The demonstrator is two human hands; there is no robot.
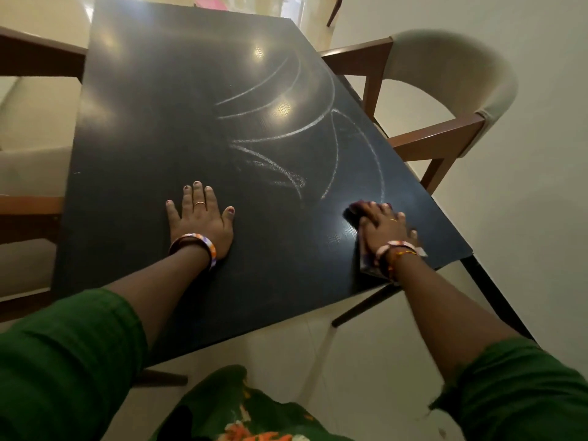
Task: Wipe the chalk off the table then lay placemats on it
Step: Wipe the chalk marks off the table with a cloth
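Dark desk (152,128), tilted in view, with curved white chalk lines (305,132) across its right half, from mid-desk toward the right edge. Left hand (199,218) flat, palm down, fingers straight and spread, pressing on bare desk surface near the near edge, holding nothing; ring on one finger, striped bangle (195,246) at the wrist. Right hand (385,229) near the near right corner, fingers extended over a dark cloth (353,214), pressing it onto the desk just beside the lowest chalk arcs; motion blur here, so exact finger curl hard to tell. Cloth partly hidden under the hand, one end showing beyond the fingertips, another by the wrist close to the desk's near edge. Green sleeves (63,361) on both arms. Cream-backed wooden chair (445,90) off the right edge; another chair (28,173) off the left edge. Pale tiled floor (366,377) below.
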